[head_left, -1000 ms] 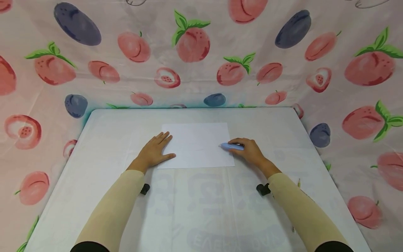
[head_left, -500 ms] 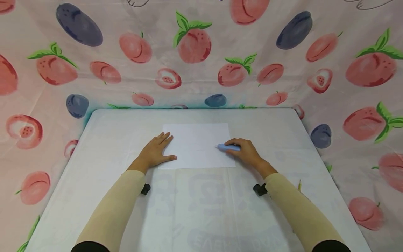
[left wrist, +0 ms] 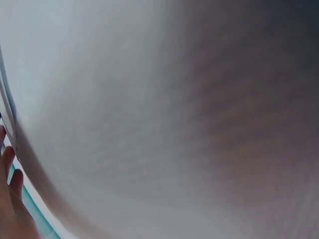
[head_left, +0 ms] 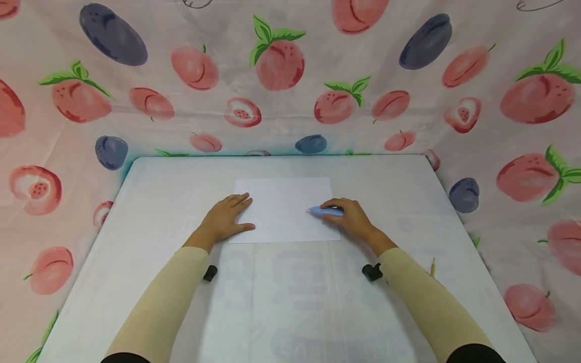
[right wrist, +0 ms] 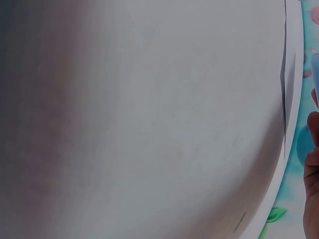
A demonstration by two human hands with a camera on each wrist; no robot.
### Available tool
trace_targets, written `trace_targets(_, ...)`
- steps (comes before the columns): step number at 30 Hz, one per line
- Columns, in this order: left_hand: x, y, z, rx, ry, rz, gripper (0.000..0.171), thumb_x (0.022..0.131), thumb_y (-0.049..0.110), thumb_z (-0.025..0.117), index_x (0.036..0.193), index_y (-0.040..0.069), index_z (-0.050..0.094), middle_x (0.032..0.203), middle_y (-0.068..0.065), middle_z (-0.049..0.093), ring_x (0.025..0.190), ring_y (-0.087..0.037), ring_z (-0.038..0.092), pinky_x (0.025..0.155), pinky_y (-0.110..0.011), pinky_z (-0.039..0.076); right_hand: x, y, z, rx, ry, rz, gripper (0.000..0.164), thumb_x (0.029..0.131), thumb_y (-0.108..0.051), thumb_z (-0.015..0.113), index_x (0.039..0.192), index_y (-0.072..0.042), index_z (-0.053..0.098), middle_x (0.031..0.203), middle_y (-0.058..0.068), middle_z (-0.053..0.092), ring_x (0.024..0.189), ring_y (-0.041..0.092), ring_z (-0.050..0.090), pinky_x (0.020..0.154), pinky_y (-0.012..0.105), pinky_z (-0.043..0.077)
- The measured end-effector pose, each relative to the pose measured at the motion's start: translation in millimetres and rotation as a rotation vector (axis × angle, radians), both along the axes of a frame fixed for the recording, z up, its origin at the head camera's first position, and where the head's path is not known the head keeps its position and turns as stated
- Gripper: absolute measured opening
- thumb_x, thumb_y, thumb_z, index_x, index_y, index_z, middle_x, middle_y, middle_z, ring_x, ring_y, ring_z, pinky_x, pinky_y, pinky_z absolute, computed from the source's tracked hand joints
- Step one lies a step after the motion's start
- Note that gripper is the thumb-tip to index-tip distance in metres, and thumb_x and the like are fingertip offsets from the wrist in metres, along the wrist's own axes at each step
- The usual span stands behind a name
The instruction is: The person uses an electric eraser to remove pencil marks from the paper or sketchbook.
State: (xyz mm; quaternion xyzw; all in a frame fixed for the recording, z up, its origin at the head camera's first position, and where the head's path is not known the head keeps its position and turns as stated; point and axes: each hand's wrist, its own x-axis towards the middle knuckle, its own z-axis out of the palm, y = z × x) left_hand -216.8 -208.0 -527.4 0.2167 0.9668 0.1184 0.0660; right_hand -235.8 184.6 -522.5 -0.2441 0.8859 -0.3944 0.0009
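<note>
A plain white sheet of paper (head_left: 281, 204) lies flat on the white table. My left hand (head_left: 225, 218) rests on the sheet's left edge, thumb spread from the other fingers, which are extended. Over the sheet's right part, my right hand (head_left: 351, 217) pinches a light blue pen-like tool (head_left: 329, 211), its narrow tip pointing left; its exact kind is unclear. No marks can be made out on the paper. In the left wrist view only some fingertips (left wrist: 17, 181) show at the edge. The right wrist view catches a sliver of the blue tool (right wrist: 316, 74) and curled fingers.
A thin yellowish pencil-like stick (head_left: 433, 267) lies beside the right sleeve, partly covered by it. The white tabletop (head_left: 290, 302) stretches in front of the sheet. Fruit-printed cloth (head_left: 281, 106) hangs behind and along both sides.
My right hand has slid a little to the left with the blue tool, further over the sheet. The left hand's fingers have shifted slightly while staying at the paper's left edge.
</note>
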Motion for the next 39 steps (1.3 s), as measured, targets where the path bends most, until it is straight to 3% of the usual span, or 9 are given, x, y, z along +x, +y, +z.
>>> trace_targets(9, 4.6, 6, 2.3, 0.017, 0.003, -0.039, 0.080, 0.093, 0.058, 0.058, 0.154, 0.013, 0.033, 0.162, -0.003, 0.027, 0.144, -0.030, 0.030, 0.116, -0.051, 0.028, 0.3, -7, 0.8, -0.007, -0.003, 0.014, 0.027, 0.082, -0.017, 0.081, 0.109, -0.015, 0.075, 0.112, 0.006, 0.073, 0.104, 0.025, 0.066, 0.091, 0.044, 0.052)
trace_targets(17, 10.2, 10, 7.1, -0.079, -0.012, -0.047, 0.097, 0.085, 0.072, 0.055, 0.157, 0.014, 0.025, 0.165, -0.003, 0.018, 0.145, -0.032, 0.027, 0.116, -0.051, 0.029, 0.4, -13, 2.1, 0.004, -0.023, 0.038, 0.027, 0.083, -0.018, 0.080, 0.109, -0.018, 0.075, 0.112, 0.003, 0.073, 0.104, 0.022, 0.066, 0.090, 0.041, 0.052)
trace_targets(39, 11.7, 10, 4.5, -0.131, -0.002, -0.067, 0.101, 0.084, 0.076, 0.051, 0.159, 0.015, 0.019, 0.166, -0.003, 0.012, 0.148, -0.032, 0.022, 0.117, -0.051, 0.025, 2.0, -20, 2.9, 0.046, -0.046, 0.035, 0.024, 0.083, -0.019, 0.080, 0.107, -0.018, 0.075, 0.112, 0.004, 0.072, 0.103, 0.022, 0.065, 0.088, 0.040, 0.052)
